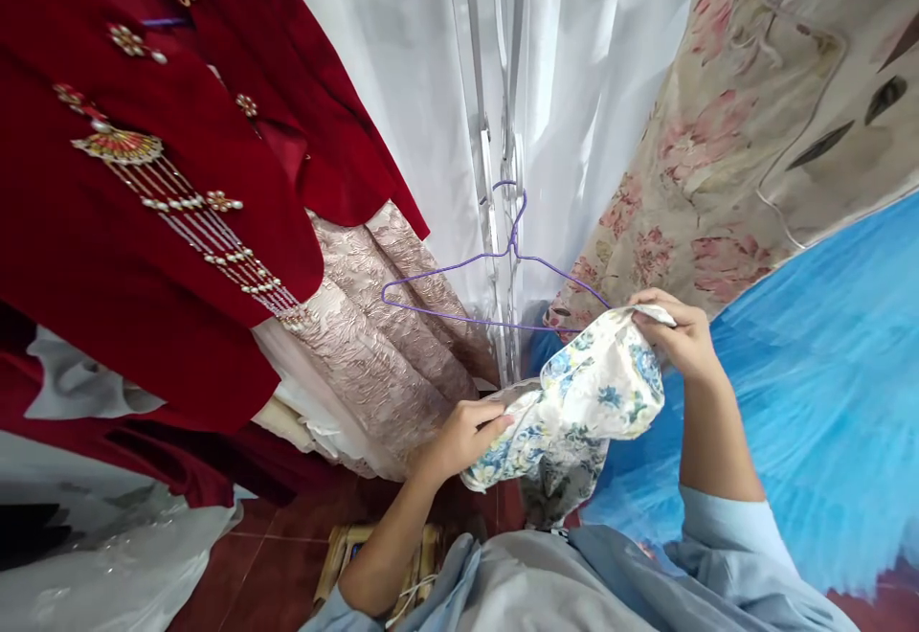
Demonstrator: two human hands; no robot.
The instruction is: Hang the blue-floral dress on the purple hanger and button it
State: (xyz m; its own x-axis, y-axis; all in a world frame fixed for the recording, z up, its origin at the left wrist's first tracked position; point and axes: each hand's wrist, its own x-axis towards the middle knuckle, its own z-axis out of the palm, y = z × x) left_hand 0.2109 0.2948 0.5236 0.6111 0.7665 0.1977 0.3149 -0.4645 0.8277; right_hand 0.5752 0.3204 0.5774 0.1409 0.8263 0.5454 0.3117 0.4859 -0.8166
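Note:
A white garment with blue and green flowers (567,407) is stretched between my two hands. My left hand (466,436) grips its lower left part, with the thumb on top of the cloth. My right hand (679,330) pinches its upper right edge near the end of a purple wire hanger (459,318). The hanger hangs by its hook from a white metal rack (508,259). Its right end goes behind or into the garment; I cannot tell which. The garment's lower part droops in front of my body.
On the left hang a red velvet jacket (236,220) with beaded ornaments and a pink textured skirt (394,364). To the right are a beige floral dress (689,153) and blue tulle (804,364). White curtains (388,57) stand behind. A wooden stool (334,560) is on the red tiled floor (265,565).

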